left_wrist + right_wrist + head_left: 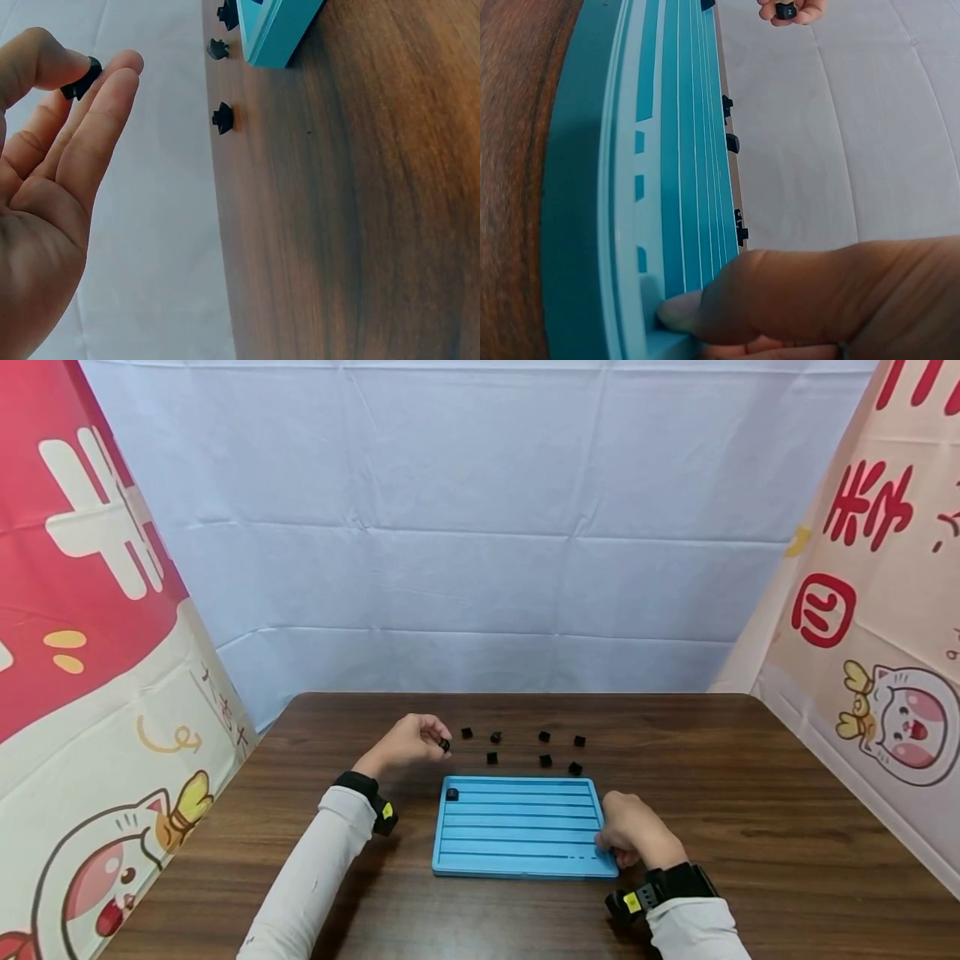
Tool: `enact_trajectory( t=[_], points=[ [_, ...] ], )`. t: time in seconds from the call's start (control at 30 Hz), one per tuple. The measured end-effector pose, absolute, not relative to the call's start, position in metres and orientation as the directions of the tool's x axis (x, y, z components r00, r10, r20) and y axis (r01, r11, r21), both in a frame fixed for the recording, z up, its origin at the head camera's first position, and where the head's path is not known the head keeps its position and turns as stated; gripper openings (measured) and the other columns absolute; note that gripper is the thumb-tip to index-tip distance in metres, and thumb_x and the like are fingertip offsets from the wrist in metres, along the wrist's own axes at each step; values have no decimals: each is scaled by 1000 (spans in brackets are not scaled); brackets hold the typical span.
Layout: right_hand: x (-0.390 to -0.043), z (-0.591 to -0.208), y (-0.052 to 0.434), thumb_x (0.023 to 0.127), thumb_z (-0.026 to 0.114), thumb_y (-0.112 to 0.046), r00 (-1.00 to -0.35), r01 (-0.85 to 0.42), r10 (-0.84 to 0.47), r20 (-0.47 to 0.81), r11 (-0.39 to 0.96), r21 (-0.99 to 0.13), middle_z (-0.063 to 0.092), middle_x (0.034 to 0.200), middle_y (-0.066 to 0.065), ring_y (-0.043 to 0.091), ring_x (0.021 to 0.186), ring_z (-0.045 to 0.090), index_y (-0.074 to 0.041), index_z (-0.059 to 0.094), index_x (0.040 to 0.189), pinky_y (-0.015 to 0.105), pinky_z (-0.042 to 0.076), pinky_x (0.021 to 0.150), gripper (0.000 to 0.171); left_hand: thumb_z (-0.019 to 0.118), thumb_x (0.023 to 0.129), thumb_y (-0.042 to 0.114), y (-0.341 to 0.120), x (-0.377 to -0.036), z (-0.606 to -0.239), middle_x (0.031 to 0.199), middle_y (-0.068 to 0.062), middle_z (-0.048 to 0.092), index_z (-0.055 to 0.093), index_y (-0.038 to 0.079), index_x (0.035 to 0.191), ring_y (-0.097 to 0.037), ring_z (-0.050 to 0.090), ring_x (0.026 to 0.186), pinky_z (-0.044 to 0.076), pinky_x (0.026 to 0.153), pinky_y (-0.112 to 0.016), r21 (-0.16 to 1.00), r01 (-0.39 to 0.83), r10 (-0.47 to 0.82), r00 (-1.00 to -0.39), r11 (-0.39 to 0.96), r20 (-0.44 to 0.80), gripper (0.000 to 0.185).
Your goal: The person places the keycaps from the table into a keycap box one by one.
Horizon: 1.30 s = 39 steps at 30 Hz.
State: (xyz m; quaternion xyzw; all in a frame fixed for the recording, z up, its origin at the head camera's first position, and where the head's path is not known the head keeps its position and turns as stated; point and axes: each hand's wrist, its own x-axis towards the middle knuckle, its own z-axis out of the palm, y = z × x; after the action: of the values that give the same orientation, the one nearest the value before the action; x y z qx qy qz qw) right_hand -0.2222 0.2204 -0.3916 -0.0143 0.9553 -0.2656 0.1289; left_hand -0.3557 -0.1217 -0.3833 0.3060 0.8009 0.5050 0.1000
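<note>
A blue grooved tray (pixel 517 839) lies flat on the wooden table, with one small black cube (pixel 452 793) in its far left corner. My left hand (pixel 437 741) hovers just beyond that corner and pinches another black cube (pixel 81 78) between thumb and fingertips. Several more black cubes (pixel 545 761) are scattered on the table behind the tray. My right hand (pixel 609 845) grips the tray's near right corner, its thumb (pixel 697 309) pressed on the tray rim (pixel 634 225). From the right wrist, the left hand's cube (pixel 785 10) shows at the top edge.
The brown table (pixel 750 827) is walled in by a pale blue cloth at the back and printed banners (pixel 90 652) on both sides. Loose cubes (pixel 222 118) lie beside the tray's corner (pixel 279 30). Bare wood stretches right and left of the tray.
</note>
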Motion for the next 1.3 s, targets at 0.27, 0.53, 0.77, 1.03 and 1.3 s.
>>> enact_trajectory(
  t=[0.27,0.53,0.77,1.03,1.3],
  points=[
    [-223,-393,221,77,64,5,-968,40,-95,-233,856,-515,52,45,9,15,36,50,2,58,70,26,44,36,10,63,81,-11,-121,-356,-384,87,-18,58,53,-8,97,-47,57,89,53,73,-41,889,376,598,-786,263,156,19],
    [-222,-392,221,78,64,4,-967,40,-97,-235,854,-519,53,47,10,16,37,51,2,58,71,27,45,37,10,65,82,-6,-113,-332,-360,95,-18,63,65,-3,103,-23,62,84,52,72,-33,811,429,578,-804,398,141,21],
    [-222,-391,221,78,64,4,-968,37,-99,-232,855,-518,52,46,10,15,37,50,2,58,71,27,45,37,10,67,83,-3,-113,-351,-383,93,-11,65,67,2,102,-23,61,85,52,72,-34,803,417,554,-822,425,134,20],
    [-223,-392,221,78,64,4,-967,34,-100,-233,859,-511,52,45,9,15,36,50,2,58,70,26,45,36,10,71,81,3,-112,-351,-388,83,-3,62,68,4,100,-20,58,76,51,67,-38,782,423,526,-838,459,145,19],
    [-223,-391,221,78,64,4,-968,34,-99,-231,859,-510,52,46,9,15,37,51,2,57,70,26,45,36,10,74,78,3,-110,-349,-390,83,-4,62,66,7,91,-19,59,77,51,65,-32,790,403,492,-858,463,150,16]
  ],
)
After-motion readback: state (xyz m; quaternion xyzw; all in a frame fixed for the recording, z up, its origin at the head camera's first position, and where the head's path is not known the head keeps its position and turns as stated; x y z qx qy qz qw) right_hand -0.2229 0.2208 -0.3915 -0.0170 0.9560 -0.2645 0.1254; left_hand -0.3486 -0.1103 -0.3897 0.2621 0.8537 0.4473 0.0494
